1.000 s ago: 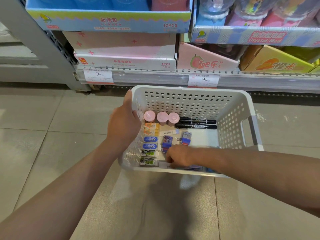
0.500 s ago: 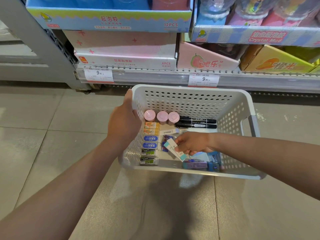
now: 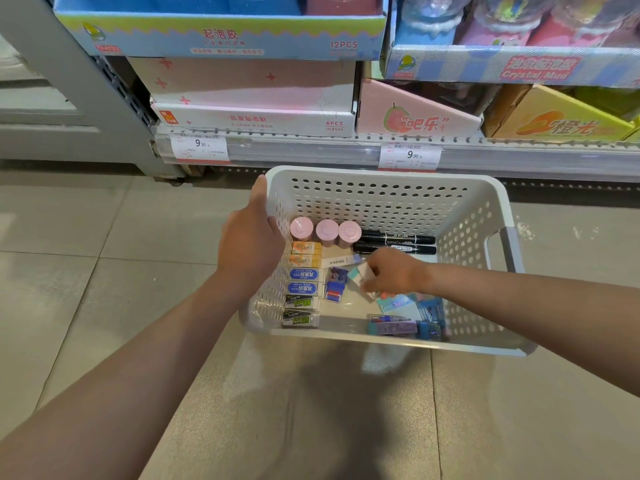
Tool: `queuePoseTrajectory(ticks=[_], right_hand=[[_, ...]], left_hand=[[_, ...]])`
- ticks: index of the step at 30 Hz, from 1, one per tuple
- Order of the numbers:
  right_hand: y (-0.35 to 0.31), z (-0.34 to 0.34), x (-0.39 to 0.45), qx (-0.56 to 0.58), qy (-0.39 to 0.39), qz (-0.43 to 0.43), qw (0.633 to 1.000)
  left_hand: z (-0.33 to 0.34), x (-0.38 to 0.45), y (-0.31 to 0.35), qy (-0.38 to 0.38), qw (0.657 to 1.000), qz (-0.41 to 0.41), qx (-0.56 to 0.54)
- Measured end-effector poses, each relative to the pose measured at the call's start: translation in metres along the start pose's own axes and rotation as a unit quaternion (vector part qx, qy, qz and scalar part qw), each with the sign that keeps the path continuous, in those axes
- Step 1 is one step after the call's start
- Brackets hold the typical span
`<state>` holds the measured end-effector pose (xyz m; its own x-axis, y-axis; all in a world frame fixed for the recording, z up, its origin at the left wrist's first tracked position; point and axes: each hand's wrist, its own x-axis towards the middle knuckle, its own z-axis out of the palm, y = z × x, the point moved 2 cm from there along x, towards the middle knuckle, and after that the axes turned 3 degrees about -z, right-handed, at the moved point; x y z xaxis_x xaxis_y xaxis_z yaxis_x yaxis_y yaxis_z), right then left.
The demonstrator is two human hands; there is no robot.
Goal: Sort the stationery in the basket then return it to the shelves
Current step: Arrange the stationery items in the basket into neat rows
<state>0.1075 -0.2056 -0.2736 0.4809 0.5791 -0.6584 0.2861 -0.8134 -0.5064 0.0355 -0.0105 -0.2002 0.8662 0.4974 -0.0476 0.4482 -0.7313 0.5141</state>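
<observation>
Head view: left hand (image 3: 251,244) is gripping the basket (image 3: 381,188) at its left wall, centre frame. Right hand (image 3: 393,273) is pinching a small white-teal eraser (image 3: 360,276), now carried up from the lower-right pile toward the middle rows. So sorting is progressing: erasers lined along left wall, pink caps and black markers (image 3: 398,239) at back. Shelving not started.

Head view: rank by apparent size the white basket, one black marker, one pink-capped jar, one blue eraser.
1. white basket
2. black marker
3. blue eraser and pink-capped jar: look alike, unranked.
</observation>
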Motion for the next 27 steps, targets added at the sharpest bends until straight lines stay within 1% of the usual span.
queuePoseTrajectory(ticks=[2,4,7,10,12,13,14,16,17,19,21,23,25,27], right_hand=[[0.0,-0.007,0.0,-0.083,0.021,0.022,0.996],[0.0,-0.011,-0.001,-0.126,0.014,0.041,0.991],[0.0,-0.014,-0.003,-0.111,0.005,0.041,0.993],[-0.003,-0.021,-0.005,-0.112,0.053,0.004,0.992],[-0.005,-0.025,-0.007,-0.085,0.084,-0.016,0.993],[-0.006,-0.026,-0.008,-0.067,0.085,-0.021,0.994],[-0.007,-0.026,-0.009,-0.033,0.077,-0.021,0.996],[-0.007,-0.022,-0.01,0.074,0.039,-0.012,0.996],[-0.008,-0.019,-0.01,0.14,0.016,-0.004,0.99],[-0.009,-0.015,-0.011,0.26,-0.02,0.021,0.965],[-0.008,-0.011,-0.011,0.33,-0.045,0.043,0.942],[-0.006,-0.006,-0.011,0.348,-0.068,0.036,0.934],[-0.006,0.001,-0.012,0.32,-0.083,0.02,0.944],[-0.005,0.008,-0.011,0.3,-0.099,0.031,0.948]], left_hand=[[-0.001,-0.001,0.001,-0.001,1.0,0.004,0.001],[-0.002,-0.001,0.002,-0.001,1.0,0.006,0.0],[-0.002,-0.001,0.003,-0.004,1.0,0.0,0.001],[-0.003,-0.002,0.003,-0.004,1.0,-0.003,0.002],[-0.003,-0.002,0.003,-0.004,1.0,-0.005,0.002],[-0.003,-0.001,0.003,-0.005,1.0,-0.004,0.002],[-0.003,-0.001,0.003,-0.005,1.0,-0.003,0.002],[-0.002,-0.001,0.003,-0.005,1.0,0.0,0.004],[-0.002,-0.002,0.004,-0.005,1.0,-0.001,0.003],[-0.002,-0.002,0.004,-0.006,1.0,-0.004,0.003],[-0.003,-0.002,0.004,-0.004,1.0,-0.005,0.007],[-0.004,-0.002,0.004,-0.001,1.0,-0.003,0.007],[-0.003,-0.003,0.005,-0.001,1.0,-0.002,0.006],[-0.003,-0.003,0.005,-0.001,1.0,-0.003,0.009]])
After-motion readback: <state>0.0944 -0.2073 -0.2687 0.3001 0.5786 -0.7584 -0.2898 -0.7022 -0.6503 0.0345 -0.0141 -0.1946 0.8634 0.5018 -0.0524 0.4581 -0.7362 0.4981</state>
